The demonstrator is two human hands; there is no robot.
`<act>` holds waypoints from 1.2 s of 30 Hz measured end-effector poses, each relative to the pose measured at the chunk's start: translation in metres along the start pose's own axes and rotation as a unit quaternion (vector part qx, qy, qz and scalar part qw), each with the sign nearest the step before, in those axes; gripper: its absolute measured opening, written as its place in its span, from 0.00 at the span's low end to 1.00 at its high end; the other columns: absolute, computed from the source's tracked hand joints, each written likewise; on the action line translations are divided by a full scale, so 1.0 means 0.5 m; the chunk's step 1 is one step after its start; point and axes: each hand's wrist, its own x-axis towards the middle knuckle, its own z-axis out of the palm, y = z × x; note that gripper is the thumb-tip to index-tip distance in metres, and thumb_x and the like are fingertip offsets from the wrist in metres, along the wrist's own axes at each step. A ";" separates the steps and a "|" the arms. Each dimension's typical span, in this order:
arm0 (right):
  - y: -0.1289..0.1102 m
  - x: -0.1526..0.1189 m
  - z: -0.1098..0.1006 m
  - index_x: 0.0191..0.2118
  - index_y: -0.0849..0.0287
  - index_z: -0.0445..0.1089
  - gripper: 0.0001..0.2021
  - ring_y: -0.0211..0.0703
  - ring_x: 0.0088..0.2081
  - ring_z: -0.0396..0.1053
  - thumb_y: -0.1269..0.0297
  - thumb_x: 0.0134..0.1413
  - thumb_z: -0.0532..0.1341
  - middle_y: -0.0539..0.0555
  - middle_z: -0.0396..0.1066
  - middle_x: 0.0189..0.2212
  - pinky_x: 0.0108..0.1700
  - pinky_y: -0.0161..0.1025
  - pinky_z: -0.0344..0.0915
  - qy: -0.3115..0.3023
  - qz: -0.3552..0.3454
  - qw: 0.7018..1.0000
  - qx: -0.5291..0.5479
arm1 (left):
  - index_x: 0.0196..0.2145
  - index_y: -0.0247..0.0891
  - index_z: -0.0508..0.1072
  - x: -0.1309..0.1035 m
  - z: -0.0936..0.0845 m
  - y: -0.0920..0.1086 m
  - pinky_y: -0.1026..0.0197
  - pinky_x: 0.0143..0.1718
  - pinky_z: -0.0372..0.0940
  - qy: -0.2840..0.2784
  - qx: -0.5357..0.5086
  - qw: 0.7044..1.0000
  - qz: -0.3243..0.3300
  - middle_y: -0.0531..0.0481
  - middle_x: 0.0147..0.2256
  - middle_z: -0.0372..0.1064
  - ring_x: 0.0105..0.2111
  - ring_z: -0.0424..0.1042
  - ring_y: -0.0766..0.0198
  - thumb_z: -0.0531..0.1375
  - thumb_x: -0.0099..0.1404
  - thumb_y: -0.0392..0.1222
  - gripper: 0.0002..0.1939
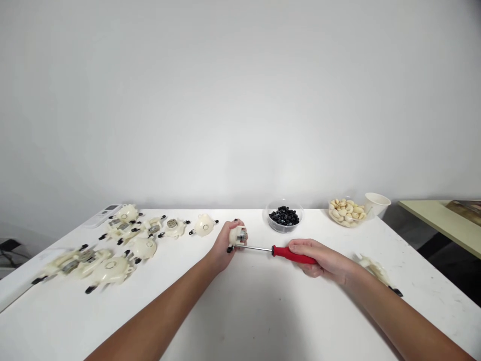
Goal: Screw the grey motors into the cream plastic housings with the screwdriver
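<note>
My left hand (222, 246) is closed around a small cream plastic housing (236, 235) with a grey metal part in its open side and a black tip at its lower edge. In my right hand (319, 260) is a red-handled screwdriver (287, 253), lying nearly level. Its metal shaft points left, and the tip meets or nearly meets the housing; whether it sits on a screw is too small to tell. Beyond the screwdriver stands a clear round bowl (284, 228) of small black pieces (284, 215).
Several similar cream housings (112, 271) with black tips lie on the left of the white table (240, 311). A clear container of cream pieces (346, 210) and a white cup (377, 201) stand at back right. Another housing (376, 271) lies behind my right forearm. A white device (101, 216) is at back left.
</note>
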 end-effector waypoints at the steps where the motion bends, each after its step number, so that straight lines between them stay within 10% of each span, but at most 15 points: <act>1: -0.001 0.001 -0.001 0.34 0.59 0.65 0.16 0.29 0.21 0.38 0.52 0.63 0.66 0.41 0.50 0.20 0.22 0.34 0.33 0.006 -0.011 1.000 0.005 | 0.31 0.38 0.68 0.002 -0.001 0.001 0.64 0.24 0.56 0.008 -0.002 1.000 0.002 0.54 0.26 0.63 0.23 0.61 0.68 0.59 0.66 0.49 0.12; 16: -0.005 0.018 -0.004 0.43 0.58 0.68 0.13 0.30 0.20 0.42 0.54 0.62 0.66 0.41 0.54 0.20 0.22 0.33 0.36 0.055 -0.103 0.992 0.044 | 0.39 0.38 0.73 0.040 -0.012 -0.008 0.62 0.29 0.66 0.136 -0.052 0.988 0.055 0.46 0.43 0.73 0.39 0.72 0.59 0.64 0.67 0.43 0.07; 25: 0.010 0.034 0.005 0.51 0.57 0.67 0.20 0.40 0.30 0.70 0.61 0.54 0.67 0.54 0.76 0.34 0.26 0.34 0.62 0.046 -0.166 0.985 0.001 | 0.35 0.40 0.66 0.015 0.011 -0.013 0.63 0.33 0.64 0.088 0.170 0.978 0.084 0.54 0.35 0.67 0.28 0.65 0.67 0.65 0.68 0.56 0.18; 36: 0.014 0.029 0.004 0.33 0.56 0.65 0.13 0.36 0.24 0.60 0.56 0.56 0.67 0.45 0.63 0.22 0.26 0.34 0.54 0.125 -0.159 0.965 -0.167 | 0.41 0.42 0.73 -0.024 0.051 -0.022 0.65 0.28 0.62 0.085 0.360 0.921 0.122 0.49 0.37 0.73 0.29 0.67 0.62 0.70 0.60 0.53 0.17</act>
